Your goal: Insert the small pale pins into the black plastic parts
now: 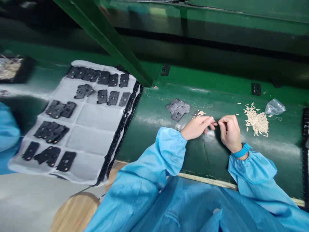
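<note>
My left hand [199, 126] and my right hand [229, 132] meet fingertip to fingertip low over the green bench. Both are closed in a pinch, and what lies between the fingers is too small and hidden to name. Just behind my left hand is a small heap of pale strip-like pieces [201, 113], partly covered by it. A loose stack of flat black plates with cut-outs [178, 109] lies to the left of that. Right of my right hand spreads a larger pile of the same pale pieces [257, 121].
A crumpled clear plastic bag [275, 107] lies behind the pale pile. Single black plates [165, 70] rest near the back ledge. At left, a white sectioned tray [89, 138] holds several black plates. A green post [113, 38] slants up behind it. A wooden stool [75, 212] and another person's blue sleeve [8, 132] also show.
</note>
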A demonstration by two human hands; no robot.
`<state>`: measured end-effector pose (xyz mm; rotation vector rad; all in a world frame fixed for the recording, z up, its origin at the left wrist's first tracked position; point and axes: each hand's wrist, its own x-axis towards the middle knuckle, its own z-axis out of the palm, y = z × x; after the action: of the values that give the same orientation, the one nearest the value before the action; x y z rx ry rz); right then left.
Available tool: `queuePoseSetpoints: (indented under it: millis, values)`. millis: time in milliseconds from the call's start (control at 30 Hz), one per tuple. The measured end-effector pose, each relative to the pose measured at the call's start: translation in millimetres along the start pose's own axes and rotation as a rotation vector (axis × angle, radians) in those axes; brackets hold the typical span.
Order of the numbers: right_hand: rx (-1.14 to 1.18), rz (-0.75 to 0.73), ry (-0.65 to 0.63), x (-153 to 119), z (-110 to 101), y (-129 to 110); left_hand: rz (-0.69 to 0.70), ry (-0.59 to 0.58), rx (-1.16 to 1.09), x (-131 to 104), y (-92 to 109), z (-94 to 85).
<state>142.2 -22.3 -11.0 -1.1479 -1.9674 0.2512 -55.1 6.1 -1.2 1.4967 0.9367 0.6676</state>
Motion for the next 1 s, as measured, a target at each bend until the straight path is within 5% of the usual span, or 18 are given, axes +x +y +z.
queuePoseSetpoints:
  millis: [67,467,633,767,1000]
  values:
    - [-0.035,-0.033,0.024,-1,-2,0,-0.068,-0.095,-0.164,1,1,3.6]
    - [-0.096,-0.169,0.021,-3,-6,-1,-0.156,-0.071,-0.359,-3,12,3.9]
    - [0.124,0.093,0.057,-4,-4,-2,-0.168,0.041,-0.346,0,11,4.7]
    - [0.345,0.351,-0.106,-6,-2,-1,-0.146,0.093,-0.295,1,6,6.8]
    - [0.499,0.498,-0.229,7,-10,-6,-0.121,0.06,-0.197,-2,0,9.9]
